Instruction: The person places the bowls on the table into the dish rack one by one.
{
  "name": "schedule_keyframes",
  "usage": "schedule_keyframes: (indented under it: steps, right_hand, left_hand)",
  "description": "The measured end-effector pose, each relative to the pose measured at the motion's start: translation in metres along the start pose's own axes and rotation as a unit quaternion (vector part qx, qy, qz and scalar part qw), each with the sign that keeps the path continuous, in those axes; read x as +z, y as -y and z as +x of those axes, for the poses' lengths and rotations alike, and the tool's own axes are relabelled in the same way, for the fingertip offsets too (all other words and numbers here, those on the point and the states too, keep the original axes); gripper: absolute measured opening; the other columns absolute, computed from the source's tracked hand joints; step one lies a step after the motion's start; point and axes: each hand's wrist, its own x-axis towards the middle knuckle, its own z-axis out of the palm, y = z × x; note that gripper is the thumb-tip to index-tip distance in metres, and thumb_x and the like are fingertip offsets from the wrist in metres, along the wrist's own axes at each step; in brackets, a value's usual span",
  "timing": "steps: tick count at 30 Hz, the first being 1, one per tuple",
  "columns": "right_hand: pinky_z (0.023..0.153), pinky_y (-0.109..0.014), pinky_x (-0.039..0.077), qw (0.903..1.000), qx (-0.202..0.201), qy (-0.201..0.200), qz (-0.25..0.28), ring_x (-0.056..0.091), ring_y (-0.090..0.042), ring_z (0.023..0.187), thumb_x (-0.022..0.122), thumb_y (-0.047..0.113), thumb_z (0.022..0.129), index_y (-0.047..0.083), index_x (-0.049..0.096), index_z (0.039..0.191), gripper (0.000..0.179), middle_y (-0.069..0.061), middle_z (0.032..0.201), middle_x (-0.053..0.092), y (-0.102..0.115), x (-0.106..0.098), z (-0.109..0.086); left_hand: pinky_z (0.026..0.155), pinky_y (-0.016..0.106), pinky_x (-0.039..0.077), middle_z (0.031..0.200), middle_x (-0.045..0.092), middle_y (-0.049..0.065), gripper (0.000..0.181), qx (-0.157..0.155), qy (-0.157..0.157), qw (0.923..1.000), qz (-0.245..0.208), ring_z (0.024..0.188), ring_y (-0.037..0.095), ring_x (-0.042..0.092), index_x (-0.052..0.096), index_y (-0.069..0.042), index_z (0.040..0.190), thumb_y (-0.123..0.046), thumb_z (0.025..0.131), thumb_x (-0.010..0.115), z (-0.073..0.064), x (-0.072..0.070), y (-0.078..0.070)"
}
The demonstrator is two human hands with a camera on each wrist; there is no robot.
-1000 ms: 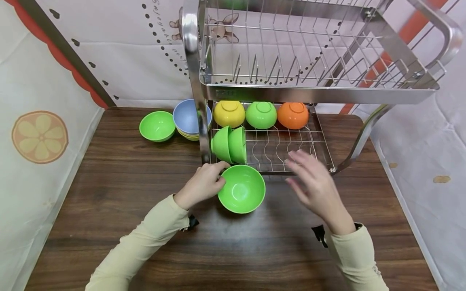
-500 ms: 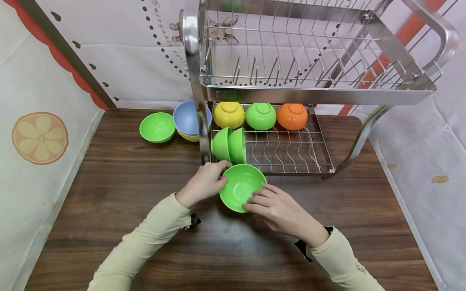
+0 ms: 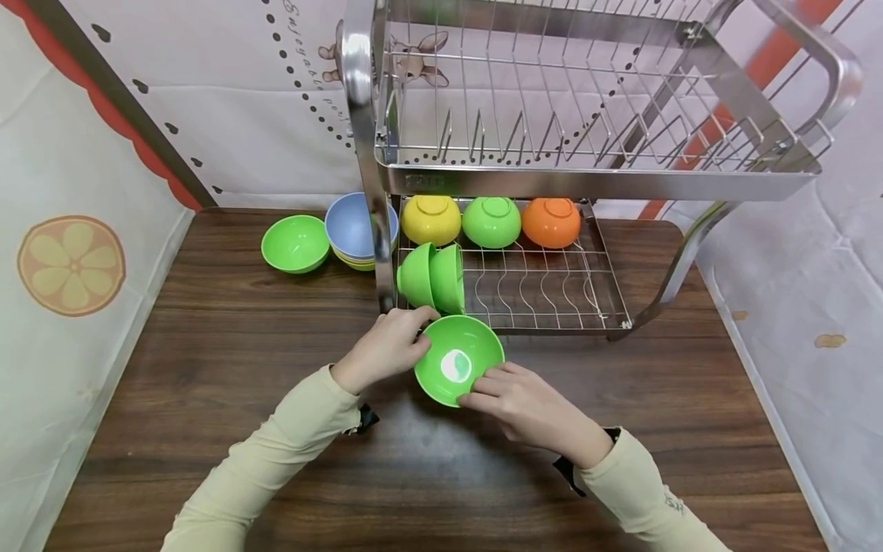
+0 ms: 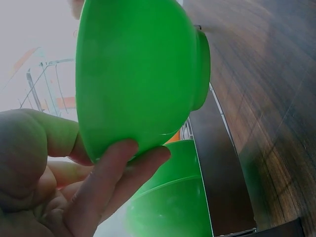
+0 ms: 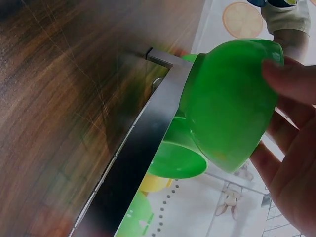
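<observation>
A green bowl (image 3: 451, 349) is held in the air with its mouth up, just in front of the rack's lower shelf. My left hand (image 3: 386, 345) pinches its left rim, thumb inside and fingers against the outer wall in the left wrist view. On the lower right rim, my right hand (image 3: 527, 406) grips the same bowl. The right wrist view shows the bowl's outer side (image 5: 232, 103) and its foot clear of the tabletop. Right behind it, two nested green bowls (image 3: 431, 277) stand on their sides at the shelf's left end.
The two-tier metal dish rack (image 3: 593, 184) overhangs the shelf. At its back sit an upside-down yellow bowl (image 3: 431, 222), green bowl (image 3: 492, 224) and orange bowl (image 3: 552, 224). Left of the rack are a blue bowl (image 3: 352, 225) stacked on yellow and another green bowl (image 3: 296, 245).
My right hand has come in from the right and taken hold of the green bowl's rim. The left hand keeps its grip, and the bowl has hardly moved.
</observation>
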Motion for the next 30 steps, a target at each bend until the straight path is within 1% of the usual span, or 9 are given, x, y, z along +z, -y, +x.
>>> schedule_keyframes:
  steps: [4,10,15,17,20,23,25,28,30]
  right_hand:
    - [0.071,-0.027,0.045,0.9999,0.003,-0.004,-0.011,0.054,-0.011,0.073,0.071,-0.001,0.061,0.018,0.065,0.095,0.039,0.008,0.081,0.059,0.002,0.000,0.000]
    - [0.069,-0.027,0.042,0.9999,0.006,-0.011,-0.007,0.049,-0.012,0.070,0.067,0.003,0.065,0.019,0.065,0.093,0.033,0.009,0.078,0.058,0.005,-0.001,0.001]
    - [0.067,-0.026,0.041,0.9994,-0.001,-0.032,-0.016,0.047,-0.013,0.067,0.062,0.004,0.069,0.019,0.065,0.092,0.027,0.009,0.074,0.055,0.004,-0.002,0.001]
    - [0.067,-0.027,0.041,0.9991,-0.001,-0.037,-0.019,0.047,-0.013,0.067,0.061,0.003,0.070,0.018,0.065,0.092,0.027,0.009,0.074,0.056,0.004,-0.003,0.002]
    - [0.068,-0.028,0.042,0.9989,0.004,-0.043,-0.020,0.047,-0.014,0.069,0.059,0.002,0.070,0.018,0.065,0.092,0.028,0.008,0.075,0.057,0.002,-0.005,0.002]
    - [0.068,-0.029,0.042,0.9986,0.011,-0.049,-0.016,0.048,-0.014,0.070,0.058,0.001,0.069,0.018,0.066,0.092,0.029,0.008,0.076,0.058,0.000,-0.007,0.002]
    - [0.067,-0.029,0.042,0.9984,0.013,-0.054,-0.014,0.049,-0.015,0.070,0.058,0.000,0.068,0.018,0.066,0.092,0.030,0.008,0.077,0.059,-0.001,-0.007,0.002]
    - [0.067,-0.029,0.042,0.9978,0.015,-0.063,-0.009,0.049,-0.014,0.070,0.060,-0.002,0.066,0.017,0.066,0.092,0.033,0.007,0.078,0.060,-0.003,-0.008,0.002]
    - [0.067,-0.029,0.043,0.9972,0.016,-0.073,-0.007,0.050,-0.014,0.069,0.060,-0.003,0.064,0.016,0.066,0.092,0.035,0.007,0.078,0.060,-0.004,-0.008,0.002]
  left_hand:
    - [0.050,0.023,0.039,0.072,0.059,0.002,0.027,-0.004,0.007,0.9999,-0.007,0.057,0.010,0.046,0.061,-0.003,0.104,0.000,0.078,0.053,-0.001,0.001,0.000]
    - [0.049,0.021,0.038,0.075,0.059,0.001,0.029,-0.030,0.016,0.9990,-0.028,0.055,0.009,0.045,0.062,-0.005,0.106,0.000,0.079,0.052,-0.004,0.002,0.001]
    - [0.051,0.022,0.041,0.082,0.063,0.004,0.032,-0.024,0.006,0.9990,-0.037,0.058,0.009,0.047,0.062,-0.005,0.108,-0.001,0.078,0.052,-0.004,0.000,0.001]
    - [0.054,0.024,0.042,0.086,0.064,0.005,0.033,-0.018,-0.002,0.9992,-0.036,0.060,0.010,0.048,0.062,-0.005,0.110,-0.001,0.079,0.052,-0.004,-0.001,0.001]
    - [0.059,0.026,0.046,0.093,0.065,0.007,0.031,-0.007,-0.014,0.9992,-0.037,0.067,0.011,0.054,0.061,-0.004,0.112,-0.004,0.082,0.053,-0.003,-0.002,0.001]
    - [0.064,0.026,0.050,0.102,0.065,0.009,0.029,-0.003,-0.018,0.9983,-0.055,0.074,0.012,0.062,0.059,-0.003,0.115,-0.007,0.086,0.053,-0.004,-0.003,0.000]
    - [0.067,0.026,0.052,0.108,0.063,0.011,0.030,0.001,-0.025,0.9975,-0.066,0.080,0.015,0.065,0.058,-0.002,0.116,-0.008,0.087,0.054,-0.005,-0.005,-0.002]
    - [0.068,0.026,0.053,0.108,0.062,0.014,0.028,0.014,-0.053,0.9953,-0.079,0.081,0.017,0.065,0.058,0.001,0.114,-0.007,0.087,0.055,-0.007,-0.012,-0.004]
    - [0.068,0.026,0.053,0.104,0.063,0.014,0.026,0.030,-0.086,0.9932,-0.073,0.081,0.017,0.065,0.059,0.002,0.111,-0.005,0.086,0.057,-0.009,-0.018,-0.006]
